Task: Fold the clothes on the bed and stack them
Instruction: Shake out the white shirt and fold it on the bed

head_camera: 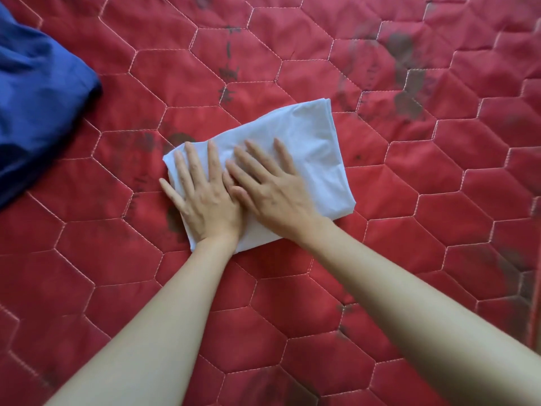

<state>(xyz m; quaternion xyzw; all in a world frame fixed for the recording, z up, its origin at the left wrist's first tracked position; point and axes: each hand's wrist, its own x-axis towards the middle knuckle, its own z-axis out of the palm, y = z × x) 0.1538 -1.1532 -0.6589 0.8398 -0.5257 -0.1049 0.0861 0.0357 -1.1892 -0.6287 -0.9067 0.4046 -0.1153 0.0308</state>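
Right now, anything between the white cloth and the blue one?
No. In the head view only bare red quilt lies between the folded white cloth and the blue cloth; they lie apart.

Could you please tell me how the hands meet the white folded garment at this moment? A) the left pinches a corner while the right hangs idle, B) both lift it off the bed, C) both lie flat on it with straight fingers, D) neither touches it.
C: the left hand and the right hand both press flat, fingers straight, on the white folded garment, which lies on the red quilted bed.
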